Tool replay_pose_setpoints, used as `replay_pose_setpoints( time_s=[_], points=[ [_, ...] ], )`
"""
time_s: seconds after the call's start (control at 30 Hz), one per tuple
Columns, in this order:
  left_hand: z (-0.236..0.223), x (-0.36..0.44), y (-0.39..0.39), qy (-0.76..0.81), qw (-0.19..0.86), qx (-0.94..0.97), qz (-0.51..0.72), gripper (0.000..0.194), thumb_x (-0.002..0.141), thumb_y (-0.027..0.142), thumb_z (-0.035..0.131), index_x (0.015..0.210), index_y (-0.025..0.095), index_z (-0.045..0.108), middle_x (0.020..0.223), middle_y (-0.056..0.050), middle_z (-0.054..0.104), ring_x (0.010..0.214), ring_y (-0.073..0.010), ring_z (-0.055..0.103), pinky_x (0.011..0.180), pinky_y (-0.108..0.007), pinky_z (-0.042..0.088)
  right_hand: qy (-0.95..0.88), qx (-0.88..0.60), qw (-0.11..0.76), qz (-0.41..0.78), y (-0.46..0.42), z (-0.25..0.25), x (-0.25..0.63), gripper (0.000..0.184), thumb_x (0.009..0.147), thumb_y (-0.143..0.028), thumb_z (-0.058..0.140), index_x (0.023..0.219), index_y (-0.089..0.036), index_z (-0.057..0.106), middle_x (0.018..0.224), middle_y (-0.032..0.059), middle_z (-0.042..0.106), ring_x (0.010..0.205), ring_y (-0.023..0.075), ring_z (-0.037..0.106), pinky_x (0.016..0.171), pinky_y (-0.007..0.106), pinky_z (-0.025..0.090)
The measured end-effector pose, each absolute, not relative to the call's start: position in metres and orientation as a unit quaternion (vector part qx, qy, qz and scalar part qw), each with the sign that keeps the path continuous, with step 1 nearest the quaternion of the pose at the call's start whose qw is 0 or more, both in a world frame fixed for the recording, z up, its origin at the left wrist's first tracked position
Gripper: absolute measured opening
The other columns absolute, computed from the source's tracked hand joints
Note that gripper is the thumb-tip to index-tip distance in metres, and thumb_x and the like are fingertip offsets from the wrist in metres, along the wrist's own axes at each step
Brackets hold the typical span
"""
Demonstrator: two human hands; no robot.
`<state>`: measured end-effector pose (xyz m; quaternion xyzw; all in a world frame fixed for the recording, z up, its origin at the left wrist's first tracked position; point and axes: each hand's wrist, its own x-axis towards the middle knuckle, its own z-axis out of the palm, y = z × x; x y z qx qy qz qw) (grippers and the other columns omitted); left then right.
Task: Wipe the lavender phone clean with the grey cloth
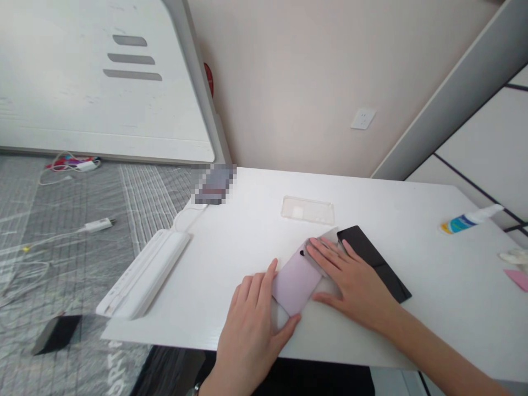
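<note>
Left hand (249, 324) is bracing the pink phone's (295, 280) near corner, fingers flat, not clenched. Right hand (350, 278) is pressing open-palmed on its far end, beside the black phone (377, 261), mid-table (247, 231). Advisable: even pressure, edges aligned.

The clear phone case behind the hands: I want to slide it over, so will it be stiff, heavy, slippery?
The clear case looks thin and hollow, so probably light and somewhat bendy. Lying flat on the smooth white table, it would likely slide easily, not roll.

Left hand (251, 324) cupped; right hand (350, 280) flat, fingers spread.
</note>
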<state>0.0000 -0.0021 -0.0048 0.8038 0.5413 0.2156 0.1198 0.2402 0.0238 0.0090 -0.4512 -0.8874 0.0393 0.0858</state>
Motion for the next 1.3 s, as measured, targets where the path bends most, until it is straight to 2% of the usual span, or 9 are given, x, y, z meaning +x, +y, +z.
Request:
replay_pose_setpoints(
  time_s=[0.17,0.3,0.37,0.5,0.67,0.83,0.93,1.07,1.3],
  points=[
    [-0.005,0.0,-0.002,0.536,0.109,0.81,0.212,0.095,0.084,0.038,0.078,0.16,0.02,0.022,0.129,-0.01,0.061,0.114,-0.0311,0.055,0.099,-0.046,0.047,-0.934,-0.34,0.069,0.082,0.009,0.011,0.243,0.101,0.088,-0.086,0.041,0.164,-0.022,0.019,0.168,0.0034,0.028,0.154,0.0309,0.031,0.124,0.053,0.033],
    [-0.006,0.0,-0.001,0.534,0.106,0.811,0.216,0.092,0.087,0.043,0.075,0.159,0.02,0.023,0.127,-0.01,0.061,0.112,-0.0307,0.055,0.097,-0.046,0.049,-0.894,-0.44,0.077,0.038,0.014,0.011,0.249,0.088,0.096,-0.076,0.041,0.163,-0.02,0.026,0.166,0.0083,0.033,0.151,0.0334,0.036,0.122,0.061,0.033],
    [-0.006,-0.001,-0.001,0.53,0.103,0.813,0.218,0.091,0.087,0.043,0.075,0.159,0.02,0.023,0.127,-0.01,0.061,0.112,-0.0308,0.055,0.097,-0.046,0.049,-0.881,-0.464,0.092,0.024,0.014,0.01,0.245,0.094,0.094,-0.078,0.042,0.162,-0.015,0.027,0.166,0.0119,0.031,0.153,0.0357,0.032,0.122,0.063,0.031],
    [-0.007,-0.002,0.0,0.529,0.093,0.816,0.214,0.092,0.086,0.036,0.076,0.16,0.021,0.022,0.127,-0.01,0.061,0.111,-0.0307,0.056,0.098,-0.047,0.049,-0.933,-0.333,0.083,0.105,0.007,0.01,0.232,0.101,0.089,-0.086,0.037,0.164,-0.021,0.021,0.168,0.0021,0.027,0.156,0.027,0.026,0.126,0.05,0.031],
    [-0.007,-0.001,0.0,0.532,0.095,0.812,0.217,0.09,0.089,0.046,0.071,0.16,0.02,0.022,0.126,-0.011,0.06,0.113,-0.0312,0.056,0.098,-0.049,0.052,-0.886,-0.451,0.087,0.061,0.022,0.01,0.242,0.091,0.095,-0.078,0.041,0.163,-0.019,0.026,0.168,0.0067,0.028,0.155,0.0341,0.027,0.122,0.064,0.031],
    [-0.006,-0.001,-0.003,0.546,0.073,0.801,0.233,0.074,0.089,0.044,0.07,0.153,0.022,0.039,0.141,-0.016,0.046,0.129,-0.0351,0.05,0.102,-0.054,0.053,-0.914,-0.385,0.084,0.101,0.006,0.011,0.235,0.1,0.089,-0.085,0.041,0.164,-0.021,0.022,0.169,0.0032,0.025,0.156,0.0319,0.024,0.125,0.058,0.031],
    [-0.005,-0.001,-0.002,0.543,0.083,0.802,0.235,0.065,0.089,0.04,0.07,0.148,0.025,0.045,0.144,-0.015,0.043,0.132,-0.035,0.049,0.103,-0.056,0.053,-0.91,-0.394,0.082,0.096,0.004,0.01,0.234,0.095,0.091,-0.081,0.043,0.163,-0.024,0.023,0.169,0.0036,0.028,0.155,0.0313,0.028,0.124,0.058,0.031],
    [-0.002,-0.002,0.0,0.54,0.122,0.798,0.24,0.065,0.085,0.031,0.072,0.144,0.024,0.047,0.144,-0.015,0.047,0.133,-0.0345,0.05,0.106,-0.057,0.052,-0.881,-0.459,0.102,0.041,0.03,0.006,0.245,0.091,0.095,-0.072,0.048,0.164,-0.019,0.021,0.168,0.0111,0.029,0.155,0.0336,0.026,0.122,0.062,0.033],
    [0.003,-0.007,0.0,0.51,0.204,0.787,0.282,0.072,0.078,0.011,0.068,0.143,0.027,0.041,0.143,-0.012,0.057,0.138,-0.0324,0.051,0.112,-0.058,0.048,-0.891,-0.435,0.128,0.008,0.042,0.006,0.241,0.083,0.1,-0.059,0.053,0.164,-0.017,0.021,0.167,0.0115,0.032,0.157,0.0309,0.023,0.123,0.058,0.035]
  ],
)
